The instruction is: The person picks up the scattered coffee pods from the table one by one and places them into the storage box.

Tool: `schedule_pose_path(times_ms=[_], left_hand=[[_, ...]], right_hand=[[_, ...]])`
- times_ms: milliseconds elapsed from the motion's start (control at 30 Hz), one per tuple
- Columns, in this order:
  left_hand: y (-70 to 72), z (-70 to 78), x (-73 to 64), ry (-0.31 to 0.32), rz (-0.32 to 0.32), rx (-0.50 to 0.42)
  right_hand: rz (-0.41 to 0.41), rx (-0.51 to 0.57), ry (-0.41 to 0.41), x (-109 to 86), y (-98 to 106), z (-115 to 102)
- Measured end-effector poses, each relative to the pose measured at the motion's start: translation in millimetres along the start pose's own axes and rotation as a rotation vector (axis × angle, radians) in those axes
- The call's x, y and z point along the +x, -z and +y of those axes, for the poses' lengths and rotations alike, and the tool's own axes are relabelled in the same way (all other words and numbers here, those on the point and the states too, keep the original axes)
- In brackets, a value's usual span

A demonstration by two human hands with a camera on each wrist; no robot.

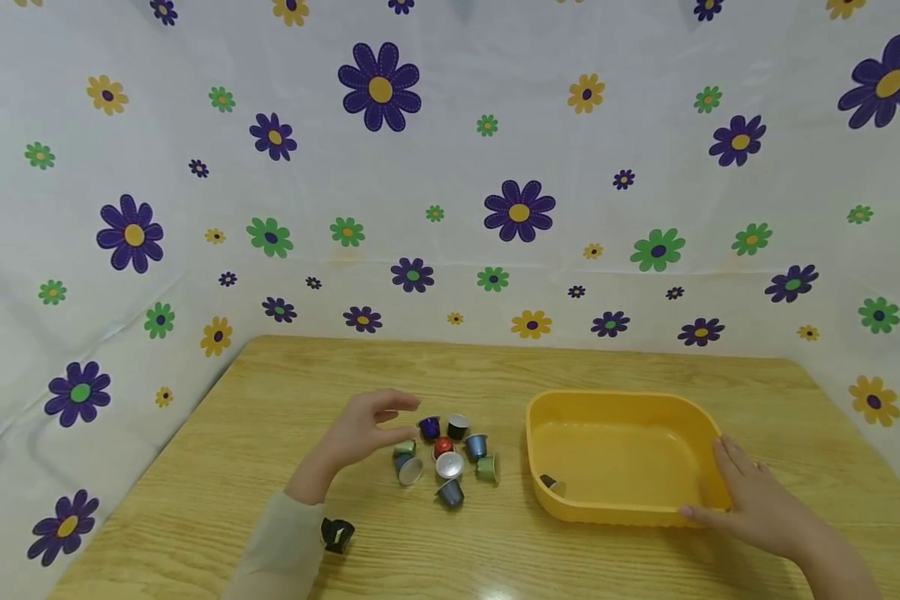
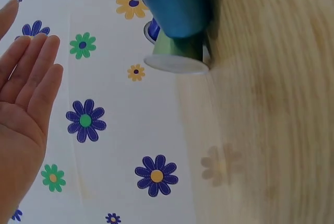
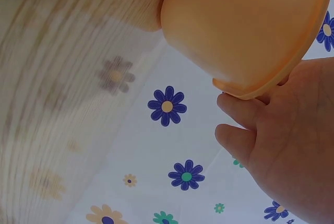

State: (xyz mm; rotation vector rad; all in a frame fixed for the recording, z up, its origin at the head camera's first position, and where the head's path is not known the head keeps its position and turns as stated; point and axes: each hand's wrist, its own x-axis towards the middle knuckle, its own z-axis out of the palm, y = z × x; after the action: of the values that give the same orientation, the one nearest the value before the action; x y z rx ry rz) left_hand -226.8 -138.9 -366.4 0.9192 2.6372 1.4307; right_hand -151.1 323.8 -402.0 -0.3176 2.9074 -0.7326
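Observation:
My left hand (image 1: 367, 429), fingers spread and holding nothing, hovers at the left side of a cluster of coffee capsules. Among them are a red capsule (image 1: 443, 447), a dark blue capsule (image 1: 429, 427), a light blue capsule (image 2: 182, 7) and a green capsule (image 2: 177, 51). A silver capsule lid (image 1: 450, 466) faces up in the middle. My right hand (image 1: 768, 504) holds the right end of a yellow plastic basin (image 1: 622, 515) by its rim, thumb at the front corner. Inside the basin, at its front left, lies one dark capsule (image 1: 552, 484).
A black capsule (image 1: 337, 535) lies apart on the wooden table (image 1: 412, 558), beside my left sleeve (image 1: 281, 542). Behind the table and at its sides hangs a white cloth (image 1: 450, 158) printed with flowers.

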Motion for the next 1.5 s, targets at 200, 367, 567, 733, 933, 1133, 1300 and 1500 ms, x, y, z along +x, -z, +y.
schedule_pose_path(times_ms=[200, 367, 567, 733, 933, 1133, 1300, 1500], left_hand=[[2.6, -21.6, -1.4, 0.028, 0.039, -0.01], [5.1, -7.1, -5.0, 0.053, 0.04, 0.005], [1.0, -34.7, -4.6, 0.087, 0.075, -0.002], [0.0, -53.4, -3.6, 0.11, 0.087, -0.002], [0.2, -57.1, -3.5, 0.147, 0.078, -0.005], [-1.6, -55.2, -3.1, 0.164, 0.067, -0.017], [-2.2, -59.6, -2.5, 0.177, 0.055, -0.037], [-2.1, -66.1, -2.1, 0.217, 0.007, -0.01]], right_hand=[[0.007, -0.017, 0.004, 0.7, 1, 1], [0.003, -0.017, -0.006, -0.1, 1, 2], [0.0, -0.012, -0.012, -0.3, -1, 2], [0.001, -0.015, -0.016, 0.6, -2, 2], [0.004, -0.02, -0.014, 1.0, -2, 2], [0.0, -0.037, -0.017, 2.0, -1, 2], [-0.001, -0.058, -0.017, 2.8, -1, 2], [-0.011, -0.057, -0.032, 3.2, -2, 3]])
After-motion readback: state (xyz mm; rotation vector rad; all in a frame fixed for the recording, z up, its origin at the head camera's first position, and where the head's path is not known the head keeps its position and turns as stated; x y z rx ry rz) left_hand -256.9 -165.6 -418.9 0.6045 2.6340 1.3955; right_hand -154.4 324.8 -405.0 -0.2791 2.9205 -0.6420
